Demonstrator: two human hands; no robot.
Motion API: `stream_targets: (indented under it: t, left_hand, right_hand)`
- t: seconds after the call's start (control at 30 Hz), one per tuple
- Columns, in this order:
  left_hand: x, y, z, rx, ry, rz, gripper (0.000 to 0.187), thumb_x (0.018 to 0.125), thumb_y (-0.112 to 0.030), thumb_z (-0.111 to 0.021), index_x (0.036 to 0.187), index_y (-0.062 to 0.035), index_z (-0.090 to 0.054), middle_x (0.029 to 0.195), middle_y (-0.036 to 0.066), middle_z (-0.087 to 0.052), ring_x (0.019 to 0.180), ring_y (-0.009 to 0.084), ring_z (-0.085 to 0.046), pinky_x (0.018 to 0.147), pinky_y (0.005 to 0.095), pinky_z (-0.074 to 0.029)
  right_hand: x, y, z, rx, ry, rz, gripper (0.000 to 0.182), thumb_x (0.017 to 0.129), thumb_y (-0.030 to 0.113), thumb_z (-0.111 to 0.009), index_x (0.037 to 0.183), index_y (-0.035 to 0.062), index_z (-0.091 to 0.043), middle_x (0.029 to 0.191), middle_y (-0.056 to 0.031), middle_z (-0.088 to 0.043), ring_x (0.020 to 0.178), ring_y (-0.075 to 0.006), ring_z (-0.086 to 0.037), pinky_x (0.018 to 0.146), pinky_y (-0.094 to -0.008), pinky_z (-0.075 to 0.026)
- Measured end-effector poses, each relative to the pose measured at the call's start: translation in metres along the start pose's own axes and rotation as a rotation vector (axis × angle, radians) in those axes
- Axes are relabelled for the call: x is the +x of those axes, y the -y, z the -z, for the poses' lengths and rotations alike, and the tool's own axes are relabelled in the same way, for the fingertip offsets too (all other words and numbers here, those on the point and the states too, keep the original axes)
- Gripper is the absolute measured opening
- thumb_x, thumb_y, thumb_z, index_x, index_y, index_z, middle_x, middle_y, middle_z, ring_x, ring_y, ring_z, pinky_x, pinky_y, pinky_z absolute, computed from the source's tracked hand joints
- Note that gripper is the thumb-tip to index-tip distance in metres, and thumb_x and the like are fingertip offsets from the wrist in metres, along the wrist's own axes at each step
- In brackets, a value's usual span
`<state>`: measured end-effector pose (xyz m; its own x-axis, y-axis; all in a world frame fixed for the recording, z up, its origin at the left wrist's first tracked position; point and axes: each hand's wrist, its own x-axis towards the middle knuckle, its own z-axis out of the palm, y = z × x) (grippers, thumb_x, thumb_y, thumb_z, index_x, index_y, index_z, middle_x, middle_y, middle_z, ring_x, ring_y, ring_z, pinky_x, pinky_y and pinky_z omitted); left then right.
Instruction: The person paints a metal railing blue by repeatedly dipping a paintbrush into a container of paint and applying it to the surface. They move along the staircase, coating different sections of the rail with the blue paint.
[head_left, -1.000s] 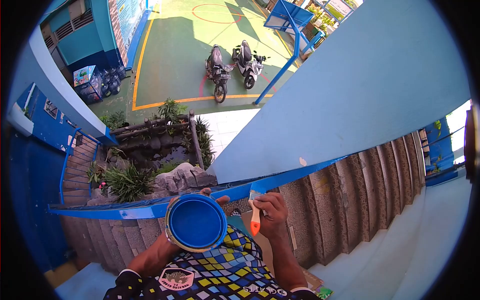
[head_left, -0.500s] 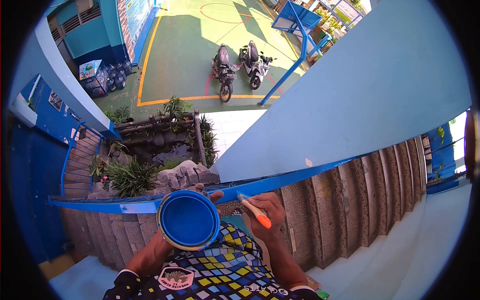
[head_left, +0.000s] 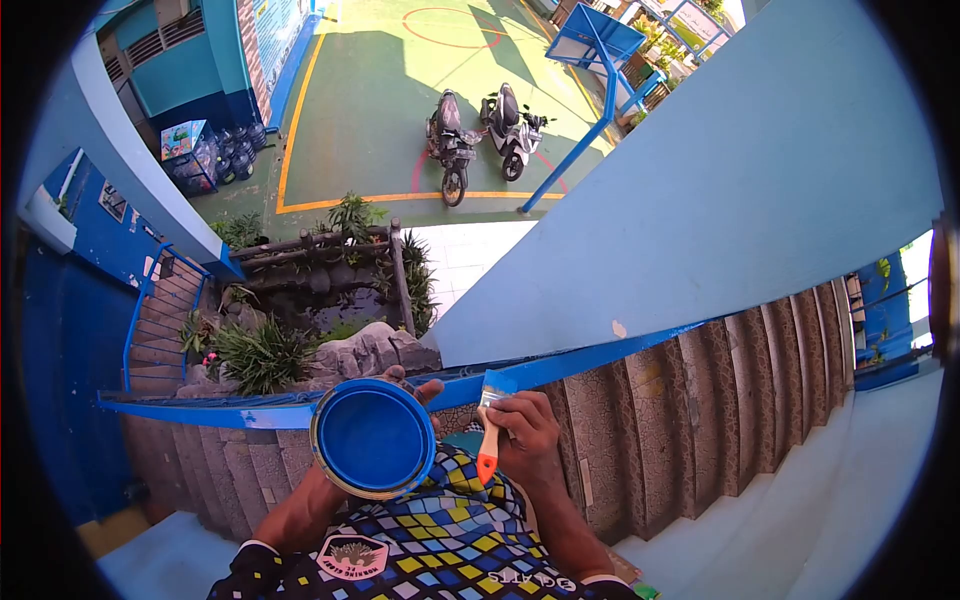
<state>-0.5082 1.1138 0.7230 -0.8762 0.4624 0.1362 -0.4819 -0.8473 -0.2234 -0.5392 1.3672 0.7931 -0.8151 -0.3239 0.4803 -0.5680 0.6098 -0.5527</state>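
Observation:
My left hand [head_left: 425,390] supports an open paint can [head_left: 373,437] of blue paint from below and behind; its fingertips show past the far rim, and the palm is hidden. In my right hand [head_left: 528,430] is a paintbrush [head_left: 489,430] with a pale wooden handle and an orange end. The handle points down toward my body, and the blue-coated bristles point up against the blue ledge [head_left: 560,368]. Whether the bristles touch the ledge is hard to tell. The brush is just right of the can.
Stone-patterned stairs [head_left: 700,400] run to both sides below the ledge. A light blue sloping wall [head_left: 680,220] rises to the right. Beyond lie a planted pond [head_left: 340,305], rocks [head_left: 375,348], two parked motorbikes [head_left: 453,145], and a green court [head_left: 350,110].
The paintbrush has turned in my right hand: its orange end swung left and down, and its bristles now point upward. The can has shifted slightly left.

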Motion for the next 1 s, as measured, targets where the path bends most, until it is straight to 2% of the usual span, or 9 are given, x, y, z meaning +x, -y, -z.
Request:
stream_targets:
  t: [0.07,0.2,0.3,0.43,0.6,0.63,0.73,0.87,1.0]
  left_hand:
    - [0.003,0.001,-0.003,0.001,0.008,0.008,0.077,0.097,-0.058,-0.067,0.16,-0.021,-0.045,0.168,0.025,-0.028,0.143,0.0524,-0.044,0.107,0.0694,-0.052]
    - [0.008,0.001,-0.008,-0.012,0.02,0.029,0.071,0.099,-0.052,-0.067,0.16,-0.0227,-0.046,0.167,0.025,-0.029,0.142,0.052,-0.044,0.107,0.067,-0.054]
    - [0.011,0.001,-0.006,0.021,0.027,0.039,0.069,0.1,-0.05,-0.067,0.16,-0.0233,-0.047,0.167,0.025,-0.03,0.141,0.0518,-0.045,0.105,0.0649,-0.055]
    - [0.012,-0.001,0.001,-0.012,0.079,0.062,0.072,0.098,-0.05,-0.069,0.159,-0.0205,-0.044,0.17,0.023,-0.029,0.143,0.0527,-0.044,0.108,0.0702,-0.043]
    - [0.015,0.003,-0.004,-0.032,0.07,0.083,0.067,0.099,-0.049,-0.068,0.157,-0.0211,-0.049,0.169,0.023,-0.031,0.142,0.053,-0.044,0.108,0.0701,-0.045]
    - [0.015,0.005,-0.007,-0.036,0.064,0.083,0.066,0.099,-0.049,-0.067,0.156,-0.0213,-0.051,0.169,0.023,-0.031,0.142,0.0528,-0.044,0.108,0.07,-0.045]
    - [0.015,0.007,-0.012,-0.013,-0.019,0.08,0.059,0.102,-0.045,-0.065,0.156,-0.0264,-0.05,0.167,0.022,-0.033,0.137,0.0487,-0.048,0.106,0.0692,-0.052]
    - [0.011,0.005,-0.018,0.009,-0.064,0.07,0.058,0.103,-0.045,-0.064,0.156,-0.0243,-0.05,0.168,0.021,-0.032,0.136,0.0478,-0.05,0.105,0.0687,-0.051]
    - [-0.001,0.002,-0.017,0.018,-0.169,0.066,0.061,0.103,-0.044,-0.064,0.157,-0.0222,-0.048,0.169,0.019,-0.032,0.137,0.0467,-0.049,0.107,0.0664,-0.05]
  right_hand:
    - [-0.006,0.003,0.005,0.112,0.041,0.004,0.03,0.076,-0.004,-0.089,0.099,0.0061,-0.072,0.103,-0.009,-0.074,0.097,-0.0261,-0.07,0.082,-0.0387,-0.059]
    - [-0.017,0.001,-0.006,0.52,-0.242,-0.376,0.03,0.081,-0.008,-0.086,0.106,0.0026,-0.072,0.1,-0.0118,-0.075,0.091,-0.0158,-0.07,0.086,-0.0321,-0.06]
    - [-0.023,-0.026,-0.008,0.517,-0.446,-0.825,0.028,0.084,-0.007,-0.085,0.109,-0.0025,-0.072,0.102,-0.0091,-0.075,0.091,-0.0151,-0.069,0.086,-0.0315,-0.059]
    - [-0.028,-0.066,0.015,0.37,-0.672,-0.831,0.025,0.089,-0.001,-0.083,0.111,-0.0055,-0.072,0.102,-0.0095,-0.075,0.093,-0.015,-0.069,0.084,-0.0309,-0.057]
    - [-0.031,-0.086,0.036,0.091,-0.878,-0.819,0.024,0.088,0.001,-0.084,0.108,-0.005,-0.072,0.104,-0.0123,-0.073,0.094,-0.0172,-0.069,0.08,-0.0332,-0.057]
    - [-0.033,-0.086,0.037,0.042,-0.883,-0.793,0.024,0.087,0.002,-0.085,0.106,-0.004,-0.072,0.104,-0.0128,-0.073,0.094,-0.018,-0.069,0.079,-0.0339,-0.058]
    - [-0.035,-0.071,0.017,-0.118,-0.713,-0.326,0.024,0.085,0.001,-0.086,0.101,0.0007,-0.068,0.102,-0.0126,-0.07,0.093,-0.0218,-0.071,0.077,-0.0354,-0.059]
    - [-0.025,-0.006,-0.003,-0.045,-0.274,-0.016,0.032,0.079,-0.004,-0.089,0.099,0.0043,-0.064,0.102,-0.0112,-0.068,0.094,-0.0228,-0.072,0.076,-0.0352,-0.061]
    - [-0.037,0.017,-0.013,0.42,-0.19,-0.232,0.03,0.081,-0.005,-0.087,0.102,0.0026,-0.067,0.102,-0.0118,-0.07,0.089,-0.0195,-0.073,0.078,-0.0312,-0.06]
